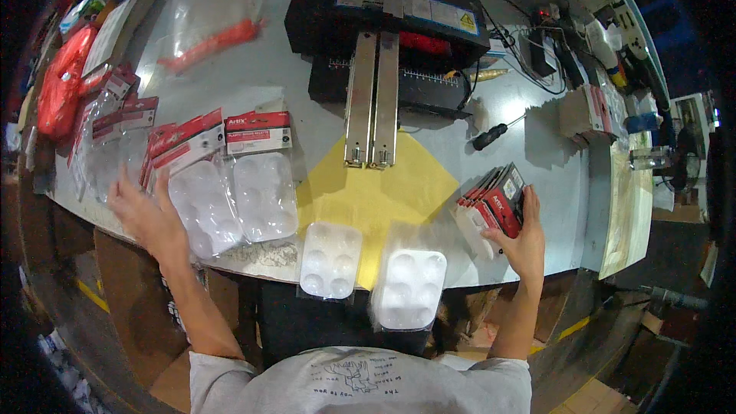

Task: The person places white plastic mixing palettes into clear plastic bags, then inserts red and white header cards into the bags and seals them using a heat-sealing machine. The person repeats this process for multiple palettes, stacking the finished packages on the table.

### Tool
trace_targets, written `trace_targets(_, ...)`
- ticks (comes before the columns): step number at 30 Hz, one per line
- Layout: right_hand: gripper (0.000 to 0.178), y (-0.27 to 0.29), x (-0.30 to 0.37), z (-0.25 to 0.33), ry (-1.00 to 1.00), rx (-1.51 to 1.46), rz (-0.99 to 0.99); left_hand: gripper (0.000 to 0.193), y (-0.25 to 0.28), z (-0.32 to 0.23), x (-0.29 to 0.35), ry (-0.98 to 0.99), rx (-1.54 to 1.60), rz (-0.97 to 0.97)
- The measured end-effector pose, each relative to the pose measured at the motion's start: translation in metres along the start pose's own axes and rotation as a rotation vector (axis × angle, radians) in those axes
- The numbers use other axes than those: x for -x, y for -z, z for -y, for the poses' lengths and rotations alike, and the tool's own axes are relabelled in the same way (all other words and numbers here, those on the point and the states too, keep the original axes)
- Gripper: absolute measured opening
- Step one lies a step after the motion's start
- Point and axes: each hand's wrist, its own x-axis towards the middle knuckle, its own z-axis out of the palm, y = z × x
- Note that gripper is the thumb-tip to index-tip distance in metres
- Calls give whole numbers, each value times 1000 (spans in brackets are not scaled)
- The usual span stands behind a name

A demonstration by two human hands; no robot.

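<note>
A grey bench [253,69] is carrying a black sealer [387,15] at the far side, over a yellow sheet [383,192]. Left hand [146,215] is pressing, fingers spread, on bagged white trays [230,199] with red header cards at near left. Right hand [525,241] is clamping a stack of red-and-black cards [498,203] at near right. Two bare trays [372,276] are lying at the near edge. Judged: bagging is under way; the next move calls for a card joined to a tray.

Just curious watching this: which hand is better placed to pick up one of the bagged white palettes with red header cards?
Probably the left hand: it rests open beside the bagged palettes. The right hand is across the table, gripping a stack of red cards.
</note>
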Motion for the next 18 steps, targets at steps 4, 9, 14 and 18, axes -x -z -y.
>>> trace_targets(4, 103, 4, -4, -4, 70, 77, -9, 34, 3, -60, 77, -96, 420, 688)
trace_targets(9, 76, 11, -8, 2, -23, 4, -59, 22, -23, -108, 159, -148, 733, 877)
trace_targets(14, 56, 33, 0, 50, -44, -133, -31, 14, -10, -113, 139, 518, 1243, 1157)
trace_targets(18, 46, 41, 0, 110, 254, -616, 170, 12, 7, -105, 115, 673, 1279, 1363)
